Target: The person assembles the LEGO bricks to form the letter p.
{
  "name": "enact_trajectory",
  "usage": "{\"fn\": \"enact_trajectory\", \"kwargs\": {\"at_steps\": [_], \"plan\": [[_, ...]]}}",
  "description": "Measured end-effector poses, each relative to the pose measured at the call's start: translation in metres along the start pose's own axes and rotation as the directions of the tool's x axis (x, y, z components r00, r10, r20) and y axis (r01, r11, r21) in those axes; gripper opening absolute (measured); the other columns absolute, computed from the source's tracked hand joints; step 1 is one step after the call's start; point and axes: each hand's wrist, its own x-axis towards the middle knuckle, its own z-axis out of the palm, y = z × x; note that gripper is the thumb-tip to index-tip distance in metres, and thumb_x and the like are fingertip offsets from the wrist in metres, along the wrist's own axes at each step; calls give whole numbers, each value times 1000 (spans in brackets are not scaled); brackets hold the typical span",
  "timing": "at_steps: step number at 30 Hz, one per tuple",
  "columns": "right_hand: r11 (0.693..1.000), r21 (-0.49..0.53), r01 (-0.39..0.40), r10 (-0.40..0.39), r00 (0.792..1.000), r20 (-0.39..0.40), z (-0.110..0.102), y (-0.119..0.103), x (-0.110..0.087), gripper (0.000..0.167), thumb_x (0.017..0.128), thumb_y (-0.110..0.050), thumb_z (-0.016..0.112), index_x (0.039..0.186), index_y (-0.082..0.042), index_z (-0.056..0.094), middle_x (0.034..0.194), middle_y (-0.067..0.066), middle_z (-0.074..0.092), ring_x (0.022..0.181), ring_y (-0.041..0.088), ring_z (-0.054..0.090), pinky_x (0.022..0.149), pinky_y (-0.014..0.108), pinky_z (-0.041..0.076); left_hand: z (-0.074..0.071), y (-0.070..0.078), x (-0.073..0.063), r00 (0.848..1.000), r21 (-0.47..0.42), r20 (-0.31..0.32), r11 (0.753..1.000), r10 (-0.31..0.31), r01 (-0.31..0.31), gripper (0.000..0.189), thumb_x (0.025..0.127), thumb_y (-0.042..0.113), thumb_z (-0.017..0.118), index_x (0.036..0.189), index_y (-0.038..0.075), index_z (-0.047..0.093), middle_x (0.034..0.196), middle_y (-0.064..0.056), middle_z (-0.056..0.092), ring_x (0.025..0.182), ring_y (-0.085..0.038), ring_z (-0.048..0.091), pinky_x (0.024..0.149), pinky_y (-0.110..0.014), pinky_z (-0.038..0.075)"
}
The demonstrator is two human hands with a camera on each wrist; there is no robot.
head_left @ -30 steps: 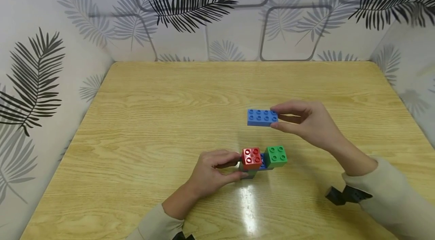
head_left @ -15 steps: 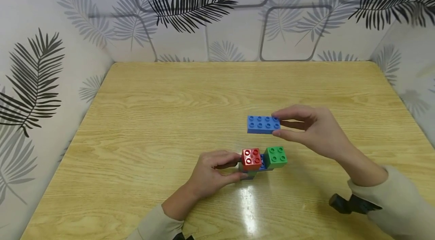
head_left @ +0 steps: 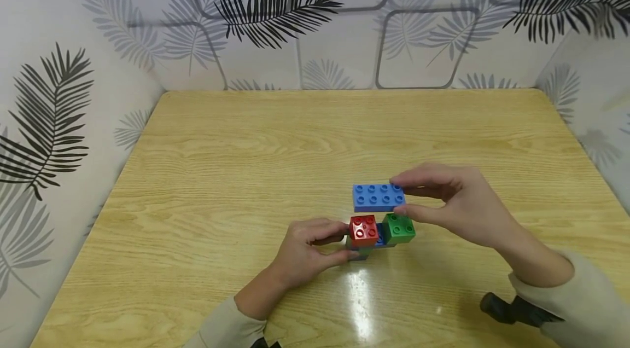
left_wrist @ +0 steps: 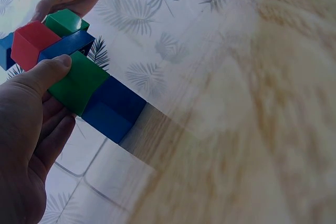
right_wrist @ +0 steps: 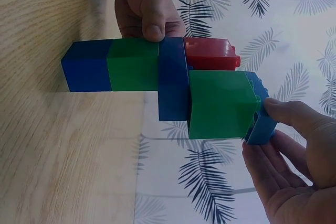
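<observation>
A toy-brick tower stands on the table, with a blue brick (right_wrist: 86,66) at its foot and a green brick (right_wrist: 134,64) above. Across these lies a longer blue brick (right_wrist: 173,82), bearing a red brick (head_left: 363,230) and a second green brick (head_left: 399,228) side by side. My left hand (head_left: 310,249) grips the tower from the left, its thumb (left_wrist: 58,66) near the lower green brick's upper edge. Between thumb and fingers, my right hand (head_left: 458,203) pinches the right end of another long blue brick (head_left: 378,198), studs up, just above and behind the tower's top.
The wood-grain table (head_left: 221,173) reaches back to a wall (head_left: 339,52) with a leaf print. Black wrist devices (head_left: 517,309) show at the sleeves. A bright reflection lies on the tabletop in front of the tower.
My right hand has brought the long blue brick nearer, toward the tower, so it now sits close behind the red and green bricks. My left hand and the tower have stayed in place.
</observation>
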Motion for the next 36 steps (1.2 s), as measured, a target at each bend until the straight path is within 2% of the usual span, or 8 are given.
{"fn": "enact_trajectory", "kwargs": {"at_steps": [5, 8, 10, 16, 19, 28, 36], "plan": [[1000, 1, -8, 8, 1000, 8, 3, -3, -2, 37, 79, 3, 81, 114, -4, 72, 113, -9, 72, 99, 8, 71, 83, 22, 63, -4, 18, 6, 1000, 1, 0, 1000, 3, -3, 31, 74, -7, 83, 104, -8, 73, 101, -20, 75, 93, -28, 75, 80, -29, 65], [1000, 3, -6, 6, 1000, 12, 4, -4, -3, 38, 78, 3, 82, 114, -4, 72, 113, -9, 72, 99, 8, 71, 83, 22, 63, -6, 24, 8, 1000, 5, 7, 1000, 11, -11, 31, 75, -8, 82, 104, -9, 72, 101, -21, 75, 94, -27, 75, 80, -31, 65], [1000, 4, -5, 5, 1000, 17, 4, -4, -4, 38, 78, 2, 82, 115, -5, 72, 112, -9, 72, 99, 8, 71, 83, 22, 63, -5, 22, 7, 1000, 0, 8, 1000, 7, -7, 32, 75, -7, 82, 105, -9, 72, 102, -21, 75, 94, -28, 75, 80, -31, 65], [1000, -7, -6, 7, 1000, 30, 6, -5, -7, 39, 78, 1, 83, 115, -10, 73, 112, -6, 72, 99, 8, 71, 83, 22, 64, 0, 2, 1, 1000, -3, 5, 1000, 9, -9, 33, 75, -5, 84, 105, -7, 73, 102, -19, 75, 94, -27, 75, 79, -31, 65], [1000, -6, 3, -3, 999, 37, 7, -5, -9, 41, 78, 1, 83, 115, -12, 73, 113, -3, 72, 100, 9, 71, 84, 24, 64, 1, -3, 0, 1000, -2, 3, 1000, 15, -15, 33, 74, -4, 85, 105, -7, 73, 102, -19, 75, 93, -27, 75, 79, -29, 65], [999, -11, 50, -49, 997, 59, 6, -2, -16, 45, 76, 4, 83, 117, -14, 72, 113, -2, 72, 102, 7, 70, 84, 21, 63, 1, -5, -2, 1000, -6, 5, 1000, 9, -9, 33, 75, -3, 85, 106, -6, 73, 103, -18, 76, 94, -26, 75, 79, -30, 65], [994, -36, 107, -103, 988, 114, 5, -5, -16, 50, 77, 5, 82, 121, -15, 70, 115, -4, 69, 102, 8, 67, 84, 22, 63, 2, -5, -2, 1000, -17, 8, 1000, 8, -8, 34, 75, -3, 84, 107, -6, 73, 104, -18, 75, 95, -26, 75, 79, -31, 65]]}}
